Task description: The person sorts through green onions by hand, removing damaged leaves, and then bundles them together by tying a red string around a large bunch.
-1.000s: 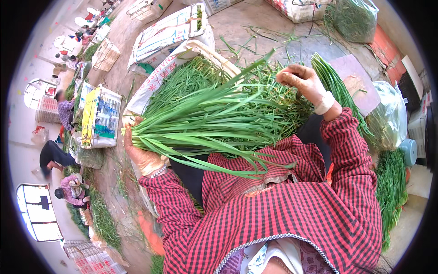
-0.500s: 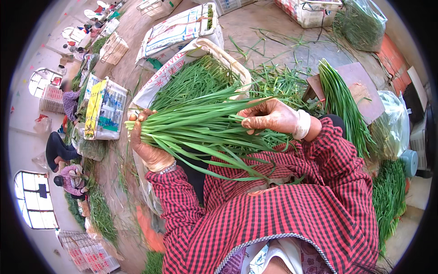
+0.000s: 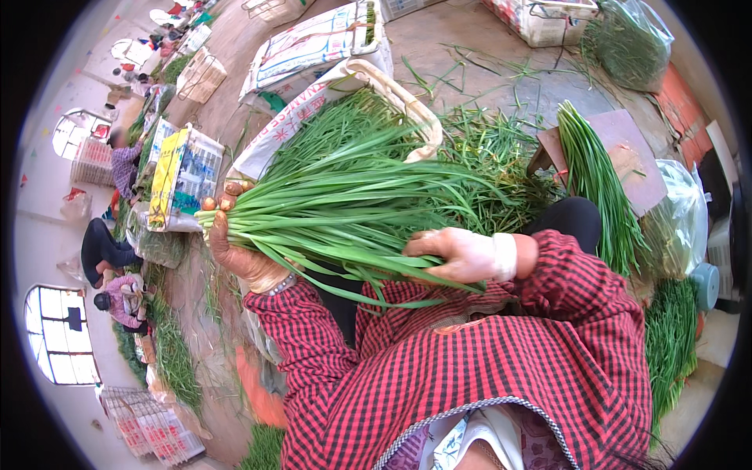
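A thick bunch of long, flat-leaved Chinese chives (image 3: 345,205) lies across in front of me, pale stem ends at the left and leaf tips fanning right. My left hand (image 3: 249,265), in a stained thin glove, is closed around the stems. Over the lower leaves, near the bunch's right side, my right hand (image 3: 456,254) has its fingers curled on some blades. Right behind the bunch stands a lined crate (image 3: 429,129) heaped with more chives. Another sheaf of chives (image 3: 591,176) leans over a low wooden stool (image 3: 638,168) to the right.
Loose leaves (image 3: 501,168) litter the floor between crate and stool. A packed crate (image 3: 309,55) stands behind, and one with a yellow panel (image 3: 174,176) at left. Filled plastic bags (image 3: 677,215) and standing chives (image 3: 670,341) are at right. Other people (image 3: 125,298) sit far left.
My right hand has come down and slightly left, from the upper leaves to the lower ones. My left hand has shifted a little left with the bunch, whose leaves spread wider.
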Tool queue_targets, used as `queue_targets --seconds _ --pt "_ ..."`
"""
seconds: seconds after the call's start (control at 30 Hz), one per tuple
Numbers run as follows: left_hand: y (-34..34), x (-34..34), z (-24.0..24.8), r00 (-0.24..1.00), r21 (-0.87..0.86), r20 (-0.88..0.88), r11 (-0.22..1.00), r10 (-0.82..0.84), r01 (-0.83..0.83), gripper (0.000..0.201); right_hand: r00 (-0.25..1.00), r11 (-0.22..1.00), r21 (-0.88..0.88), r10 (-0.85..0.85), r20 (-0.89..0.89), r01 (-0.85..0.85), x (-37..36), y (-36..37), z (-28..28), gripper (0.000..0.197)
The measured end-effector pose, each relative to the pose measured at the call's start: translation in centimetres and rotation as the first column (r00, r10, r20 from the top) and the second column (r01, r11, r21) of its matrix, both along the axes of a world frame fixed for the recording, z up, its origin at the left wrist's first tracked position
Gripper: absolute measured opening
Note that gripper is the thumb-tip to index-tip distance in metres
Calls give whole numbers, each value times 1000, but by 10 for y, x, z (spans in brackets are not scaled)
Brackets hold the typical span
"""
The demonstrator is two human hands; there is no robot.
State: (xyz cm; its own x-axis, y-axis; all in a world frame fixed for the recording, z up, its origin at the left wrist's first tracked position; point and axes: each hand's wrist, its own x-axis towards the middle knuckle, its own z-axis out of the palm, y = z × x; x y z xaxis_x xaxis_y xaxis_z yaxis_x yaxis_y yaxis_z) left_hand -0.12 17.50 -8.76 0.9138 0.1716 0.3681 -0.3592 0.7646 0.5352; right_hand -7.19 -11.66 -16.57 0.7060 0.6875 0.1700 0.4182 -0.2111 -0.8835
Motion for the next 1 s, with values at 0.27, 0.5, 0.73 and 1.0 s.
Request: queue_targets --seconds 0.27,0.5,0.73,1.0 --pt "28 -7 -7 1000 -14 -15 1000 6 -6 21 930 494 -789 -241 279 365 3 -159 -74 33" --pt "51 -6 -20 990 116 15 984 137 -138 22 797 866 178 -325 -509 467 11 -125 -9 25" --pt "42 -2 -19 998 28 66 1000 -16 14 21 868 842 371 -205 -452 392 23 -76 -18 23" --pt "68 -3 -13 975 37 213 998 -63 56 24 762 860 269 -192 -618 434 26 -54 -26 32"
